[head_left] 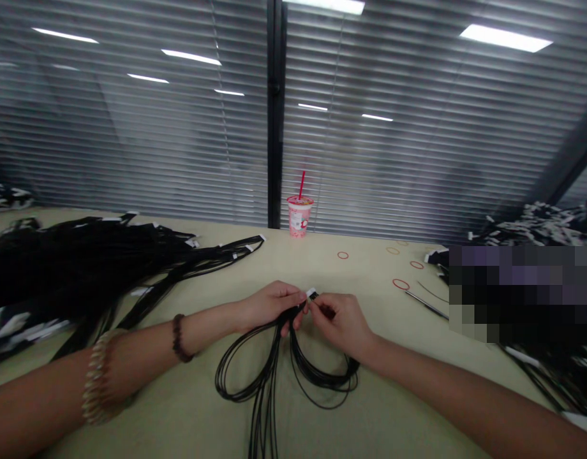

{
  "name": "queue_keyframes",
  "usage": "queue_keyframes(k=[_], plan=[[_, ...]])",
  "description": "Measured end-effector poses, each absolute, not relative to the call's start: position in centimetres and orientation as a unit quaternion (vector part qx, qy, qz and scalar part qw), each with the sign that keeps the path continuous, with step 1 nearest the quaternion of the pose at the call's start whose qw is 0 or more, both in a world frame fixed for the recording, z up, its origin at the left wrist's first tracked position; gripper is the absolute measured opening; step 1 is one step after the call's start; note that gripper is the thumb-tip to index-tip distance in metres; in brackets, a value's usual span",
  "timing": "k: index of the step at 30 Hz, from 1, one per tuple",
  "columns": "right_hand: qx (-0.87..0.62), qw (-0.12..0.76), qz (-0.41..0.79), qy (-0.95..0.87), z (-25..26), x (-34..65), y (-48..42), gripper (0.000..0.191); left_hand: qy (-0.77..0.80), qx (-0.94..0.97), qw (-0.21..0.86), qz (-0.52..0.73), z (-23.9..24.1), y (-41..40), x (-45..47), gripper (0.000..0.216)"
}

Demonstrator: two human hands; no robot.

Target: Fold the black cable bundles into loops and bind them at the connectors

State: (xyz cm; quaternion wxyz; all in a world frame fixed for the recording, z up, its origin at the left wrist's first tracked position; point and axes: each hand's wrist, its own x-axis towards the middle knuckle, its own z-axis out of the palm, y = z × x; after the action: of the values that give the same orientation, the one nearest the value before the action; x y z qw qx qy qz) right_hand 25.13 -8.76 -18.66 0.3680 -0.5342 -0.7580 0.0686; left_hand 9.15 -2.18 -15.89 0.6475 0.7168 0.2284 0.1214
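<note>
In the middle of the table a looped bundle of thin black wires [322, 377] hangs between my two hands, its tails running down toward the near edge. My left hand [272, 305] is closed around the wires where the loops meet. At the bundle's top end shows a small white connector [311, 293], close to the left thumb tip. My right hand [344, 322] pinches the wires just beside that connector, its fingertips partly hidden. Bracelets [181, 338] circle my left forearm.
Piles of black wire bundles lie at the left [145, 239] and right [552, 376]. A pink cup with a straw [300, 217] stands at the back. Rubber bands [401, 284] and a thin metal tool [425, 304] lie right of my hands. A blurred patch covers part of the right side.
</note>
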Motion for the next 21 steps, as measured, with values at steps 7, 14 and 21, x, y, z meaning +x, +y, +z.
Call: queue_keyframes(k=[7,14,21], plan=[[-0.538,0.322,-0.012,-0.779,-18.8,24.9,-8.7,0.017,0.227,0.731,0.632,0.119,-16.7,-1.8,9.2,0.037],[-0.527,0.330,0.014,-0.783,-18.6,25.0,-8.6,0.021,0.223,0.710,0.657,0.123,-16.5,-1.8,9.2,0.035],[-0.560,0.309,-0.010,-0.768,-18.5,26.8,-7.8,0.025,0.215,0.677,0.690,0.140,-17.2,-1.1,9.4,0.036]])
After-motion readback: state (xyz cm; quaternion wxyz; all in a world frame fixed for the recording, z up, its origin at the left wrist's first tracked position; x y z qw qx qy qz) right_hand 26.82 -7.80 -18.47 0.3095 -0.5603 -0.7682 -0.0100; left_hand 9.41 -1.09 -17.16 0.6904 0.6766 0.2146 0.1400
